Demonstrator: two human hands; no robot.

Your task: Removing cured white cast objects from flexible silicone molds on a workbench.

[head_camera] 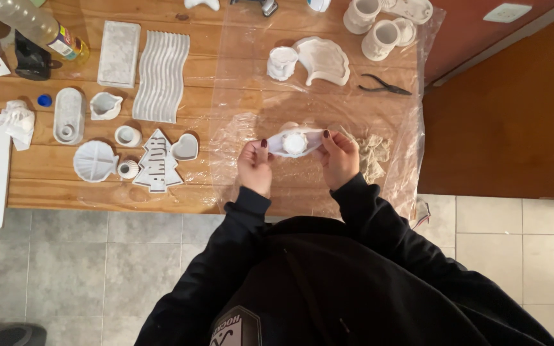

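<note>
A white flexible mould (295, 142) with a round white cast piece in its middle is stretched between my two hands above a clear plastic sheet (251, 96) on the wooden table (84, 192). My left hand (255, 164) pinches its left edge. My right hand (339, 156) pinches its right edge. Both sleeves are black.
White cast pieces lie at left: a wavy tray (161, 75), a rectangular tray (118, 53), a tree shape (157, 163), a heart (185, 147), a shell dish (95, 161). Further back lie a shell mould (322, 59), cups (379, 40), pliers (385, 84) and a bottle (33, 25). Crumbs (373, 157) sit by my right hand.
</note>
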